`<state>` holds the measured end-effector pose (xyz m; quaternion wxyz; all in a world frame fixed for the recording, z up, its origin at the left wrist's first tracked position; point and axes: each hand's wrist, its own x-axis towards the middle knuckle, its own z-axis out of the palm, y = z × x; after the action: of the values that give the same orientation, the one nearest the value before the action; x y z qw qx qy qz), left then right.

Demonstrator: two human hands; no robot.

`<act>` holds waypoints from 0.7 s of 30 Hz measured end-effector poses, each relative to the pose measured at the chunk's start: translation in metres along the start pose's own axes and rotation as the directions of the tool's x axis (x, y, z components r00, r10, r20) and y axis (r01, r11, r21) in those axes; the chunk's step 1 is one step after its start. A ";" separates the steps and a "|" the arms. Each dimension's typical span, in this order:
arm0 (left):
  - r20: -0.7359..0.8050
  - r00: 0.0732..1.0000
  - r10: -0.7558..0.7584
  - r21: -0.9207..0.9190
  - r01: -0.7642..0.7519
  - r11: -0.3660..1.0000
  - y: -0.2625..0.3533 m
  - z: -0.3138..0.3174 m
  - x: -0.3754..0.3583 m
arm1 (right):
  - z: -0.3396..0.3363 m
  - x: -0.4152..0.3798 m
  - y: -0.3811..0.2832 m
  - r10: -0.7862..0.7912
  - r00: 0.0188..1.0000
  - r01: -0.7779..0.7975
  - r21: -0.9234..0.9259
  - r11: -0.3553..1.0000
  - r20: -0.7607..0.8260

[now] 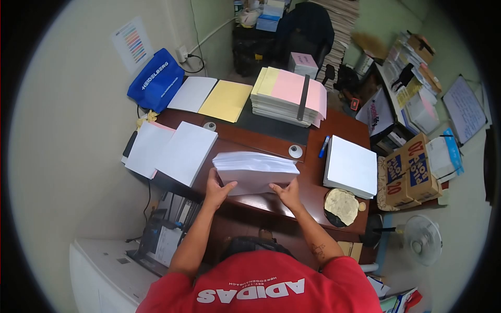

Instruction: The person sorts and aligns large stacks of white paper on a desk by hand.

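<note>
A thick stack of white paper point(255, 180) is gripped at its two sides, tilted up over the front of the brown desk. My left hand point(218, 189) is closed on its left side, thumb on the near face. On the right side my right hand point(288, 193) holds it the same way; the fingers of both hands are partly hidden behind the sheets. To the left lie two piles of white sheets point(187, 153), the outer one with a pink edge. Another squared white stack point(352, 166) sits to the right, beside a blue marker point(323, 146).
Pink and yellow paper bundles point(289, 93) rest at the desk's far side under a dark strap. Nearby are yellow sheets point(226, 101) and a blue Heidelberg bag point(155, 78). A round pale pad point(341, 206), carton boxes point(412, 169) and a fan point(422, 240) are at right.
</note>
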<state>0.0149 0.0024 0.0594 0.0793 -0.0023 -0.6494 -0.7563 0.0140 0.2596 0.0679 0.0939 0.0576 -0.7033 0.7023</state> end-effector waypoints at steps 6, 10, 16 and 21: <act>0.070 0.997 -0.022 -0.149 0.033 0.988 0.004 0.021 -0.007 | 0.005 0.001 -0.016 0.031 0.999 -0.033 0.076 0.997 0.020; 0.006 1.000 -0.030 0.023 0.030 0.999 0.004 0.025 -0.002 | -0.003 0.004 -0.022 0.127 0.984 -0.142 0.123 0.982 0.122; -0.040 0.990 -0.138 0.008 0.138 0.990 0.023 0.036 -0.021 | -0.021 0.008 -0.027 -0.043 0.994 0.032 0.104 0.994 0.101; -0.099 0.976 -0.195 0.310 0.216 0.926 -0.034 0.035 -0.028 | -0.036 0.010 0.036 0.006 0.990 -0.005 -0.006 1.000 0.138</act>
<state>0.0350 0.0446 0.0284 0.0204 0.1037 -0.7566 -0.6453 -0.0019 0.2958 0.0349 0.0430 0.1039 -0.7104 0.6947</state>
